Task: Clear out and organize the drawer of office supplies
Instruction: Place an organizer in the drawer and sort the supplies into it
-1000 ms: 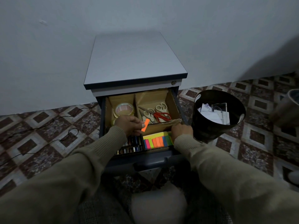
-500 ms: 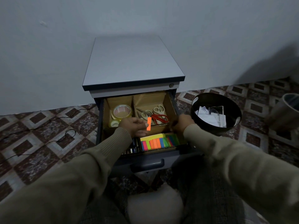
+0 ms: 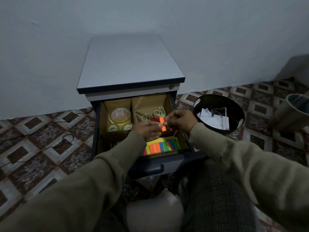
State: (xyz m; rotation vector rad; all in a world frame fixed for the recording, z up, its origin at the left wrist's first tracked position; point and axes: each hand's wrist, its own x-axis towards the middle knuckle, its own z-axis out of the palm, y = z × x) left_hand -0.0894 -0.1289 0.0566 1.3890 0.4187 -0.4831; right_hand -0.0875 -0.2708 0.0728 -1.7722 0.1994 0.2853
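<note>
Where a second ago only gripped the drawer [image 3: 179, 163] edge, right hand [image 3: 181, 120] now joins left hand [image 3: 148, 130] mid-frame, both pinching upright orange sticky flag [image 3: 162, 124].

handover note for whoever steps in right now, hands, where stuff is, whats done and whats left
Left hand: holds the lower part of one orange sticky flag above the drawer.
Right hand: pinches the same flag near its top.
Where things are: tape rolls in the back left compartment, scissors back right, stack of coloured sticky flags front right. The front left compartment is mostly hidden by the left sleeve. Black bin beside the cabinet holds papers.
Done: drawer divided and sorted.
Left: probably put the loose flag with the stack, or bin it, then close the drawer.
</note>
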